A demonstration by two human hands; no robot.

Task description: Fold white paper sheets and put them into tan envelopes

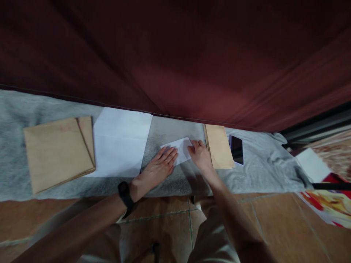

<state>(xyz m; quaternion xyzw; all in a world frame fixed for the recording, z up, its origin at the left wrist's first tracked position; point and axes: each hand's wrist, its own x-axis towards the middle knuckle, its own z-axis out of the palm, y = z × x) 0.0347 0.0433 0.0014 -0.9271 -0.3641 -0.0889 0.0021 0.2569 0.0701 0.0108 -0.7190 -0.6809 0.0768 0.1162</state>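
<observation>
A small folded white sheet of paper [183, 152] lies slightly tilted on the grey cloth. My left hand [161, 164] rests flat over its left part, fingers stretched out and pressed on it. At the paper's right end, my right hand [201, 156] has its fingers curled, with thumb and fingertips closed on the edge. Just to the right of that hand is a small stack of tan paper envelopes [220, 146]. Larger white sheets [120, 142] lie left of my left hand, partly under the big brown envelopes [59, 151].
A dark-screened phone [237, 150] lies right of the small envelopes. The grey cloth [265, 164] covers the narrow work surface. Behind it hangs a dark red curtain [175, 73]. Tiled floor [164, 223] shows below, with a colourful printed bag or sheet [329, 204] at right.
</observation>
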